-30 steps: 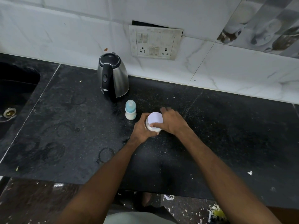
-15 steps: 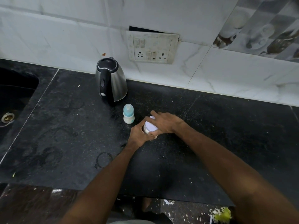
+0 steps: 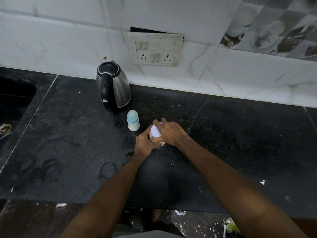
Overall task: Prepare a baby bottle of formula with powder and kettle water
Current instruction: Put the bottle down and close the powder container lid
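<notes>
A small powder tin with a white lid stands on the black counter, mostly hidden by both hands. My left hand grips the tin's body from the left. My right hand curls over the lid from the right, fingers round its rim. A small baby bottle with a pale blue cap stands upright just left of the tin. Behind it, a steel kettle with a black handle and a closed lid stands against the wall.
A dark sink with a metal drain lies at the far left. A switch and socket plate is on the tiled wall above the counter. The counter's front edge runs below my forearms, with littered floor beneath.
My right hand has turned over the lid, its fingers shifting round the rim. The left hand keeps its grip on the tin. The bottle and kettle have not moved.
</notes>
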Demonstrator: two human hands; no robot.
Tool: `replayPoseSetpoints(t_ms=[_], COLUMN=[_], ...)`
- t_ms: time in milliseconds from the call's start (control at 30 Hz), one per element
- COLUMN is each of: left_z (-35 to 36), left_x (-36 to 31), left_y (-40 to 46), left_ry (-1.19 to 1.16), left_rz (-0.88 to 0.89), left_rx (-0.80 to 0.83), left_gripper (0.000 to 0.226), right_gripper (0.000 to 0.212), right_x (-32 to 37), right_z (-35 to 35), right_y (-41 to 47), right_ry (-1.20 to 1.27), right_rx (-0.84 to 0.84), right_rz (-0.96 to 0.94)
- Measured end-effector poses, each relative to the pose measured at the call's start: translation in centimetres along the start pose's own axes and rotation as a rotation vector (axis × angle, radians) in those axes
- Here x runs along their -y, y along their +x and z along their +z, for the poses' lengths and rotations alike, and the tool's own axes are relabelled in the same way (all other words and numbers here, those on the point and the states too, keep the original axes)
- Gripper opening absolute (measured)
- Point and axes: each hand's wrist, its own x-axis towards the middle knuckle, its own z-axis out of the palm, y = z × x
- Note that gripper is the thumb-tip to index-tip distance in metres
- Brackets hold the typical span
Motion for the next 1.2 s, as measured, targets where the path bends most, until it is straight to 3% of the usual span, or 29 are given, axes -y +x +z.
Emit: replayPoseSetpoints(t_ms=[167,300,367,500,700,900,1200], left_z=[0.0,0.3,0.3,0.2,0.0,0.2,-0.5], left_x=[-0.3,0.0,-0.2,-0.5,0.7,-0.4,0.3], left_y=[-0.3,-0.7,-0.7,-1.0,-1.4,-1.1,-1.0], left_ry=[0.014,0.032,0.032,0.034,-0.048,-0.212,-0.240], left_rz=[-0.019,-0.028,-0.074,-0.124,-0.181,-0.249,-0.277], left_rx=[0.023,0.003,0.004,0.065,0.083,0.025,0.002], left_gripper=[0.096,0.112,0.128,0.144,0.134,0.122,0.091], right_gripper=[0.084,0.099,0.112,0.114,0.102,0.099,0.099], right_x=[0.4,0.4,0.1,0.5,0.6,-1.7,-3.7], right_z=[1.3,2.4,2.8,4.1,4.7,2.5,-0.1], right_y=[-0.5,-1.8,-2.3,-2.7,-1.7,1.6,8.5], right_ry=[0.158,0.344,0.519,0.916,1.043,1.057,1.009], right_rx=[0.011,-0.104,-0.098,-0.144,-0.169,-0.299,-0.307], right_rz=[0.112,0.227,0.327,0.466,0.510,0.570,0.558])
